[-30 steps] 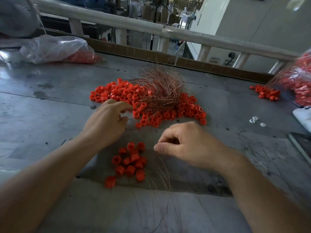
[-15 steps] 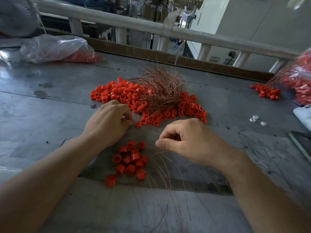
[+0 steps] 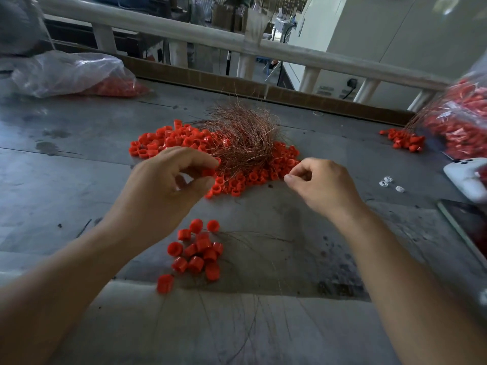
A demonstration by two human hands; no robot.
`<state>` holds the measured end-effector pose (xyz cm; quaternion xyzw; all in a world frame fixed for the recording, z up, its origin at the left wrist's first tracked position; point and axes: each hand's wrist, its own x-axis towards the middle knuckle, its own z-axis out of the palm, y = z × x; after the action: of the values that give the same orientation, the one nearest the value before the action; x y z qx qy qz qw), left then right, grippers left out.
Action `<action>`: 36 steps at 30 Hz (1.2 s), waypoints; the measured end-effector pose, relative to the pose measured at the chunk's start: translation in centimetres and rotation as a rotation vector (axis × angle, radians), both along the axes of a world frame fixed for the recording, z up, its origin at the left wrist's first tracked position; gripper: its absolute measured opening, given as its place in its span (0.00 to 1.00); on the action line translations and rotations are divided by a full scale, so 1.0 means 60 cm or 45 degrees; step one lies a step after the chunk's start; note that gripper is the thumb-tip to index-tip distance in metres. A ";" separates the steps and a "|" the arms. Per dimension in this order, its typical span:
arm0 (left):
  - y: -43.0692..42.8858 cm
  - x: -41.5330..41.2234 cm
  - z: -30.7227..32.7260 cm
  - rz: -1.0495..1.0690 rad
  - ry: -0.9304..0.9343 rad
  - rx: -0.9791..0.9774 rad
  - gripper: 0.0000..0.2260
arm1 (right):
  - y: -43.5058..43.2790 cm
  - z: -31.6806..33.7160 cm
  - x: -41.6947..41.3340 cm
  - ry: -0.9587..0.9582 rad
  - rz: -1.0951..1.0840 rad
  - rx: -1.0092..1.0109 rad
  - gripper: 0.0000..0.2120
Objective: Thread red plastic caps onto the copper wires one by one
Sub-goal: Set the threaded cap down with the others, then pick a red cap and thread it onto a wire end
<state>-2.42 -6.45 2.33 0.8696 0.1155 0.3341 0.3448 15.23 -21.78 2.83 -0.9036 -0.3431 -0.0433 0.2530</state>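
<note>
A tangle of thin copper wires (image 3: 242, 135) lies on a wide heap of loose red plastic caps (image 3: 163, 143) at mid table. My left hand (image 3: 163, 191) hovers at the heap's near left edge, thumb and fingertips pinching one red cap (image 3: 208, 172). My right hand (image 3: 319, 185) is at the heap's near right edge with thumb and forefinger pinched together; I cannot make out whether a strand is between them. Closer to me sits a small cluster of caps (image 3: 200, 251) with fine wires (image 3: 237, 325) trailing from it toward the near edge.
A clear bag of caps (image 3: 73, 72) lies at the far left and another bag (image 3: 463, 117) at the far right, with a small cap pile (image 3: 403, 140) beside it. A white phone (image 3: 469, 177), a dark flat device (image 3: 469, 225) and white bits (image 3: 387, 181) lie on the right. A railing (image 3: 263, 48) runs behind the table.
Both hands moved away from me to the cap heap. The wires that hung from my right hand now lie on the table by the near cluster. My left fingers now pinch a cap.
</note>
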 end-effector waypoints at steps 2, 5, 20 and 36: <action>-0.009 -0.003 0.003 -0.104 0.019 0.043 0.13 | 0.006 -0.009 0.003 0.086 0.005 0.022 0.06; -0.014 -0.001 -0.001 -0.184 0.036 0.061 0.13 | 0.014 -0.018 -0.004 0.169 0.035 0.055 0.07; -0.015 0.002 -0.005 -0.378 0.073 -0.176 0.08 | 0.008 0.032 -0.053 1.283 0.341 0.634 0.03; -0.020 -0.006 0.009 -0.645 0.141 -0.723 0.11 | 0.018 0.028 -0.099 1.261 0.627 1.009 0.04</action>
<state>-2.76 -7.64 2.88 0.7571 0.0036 0.1455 0.6369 9.29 -20.69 4.51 -0.5515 -0.3406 0.3120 0.6947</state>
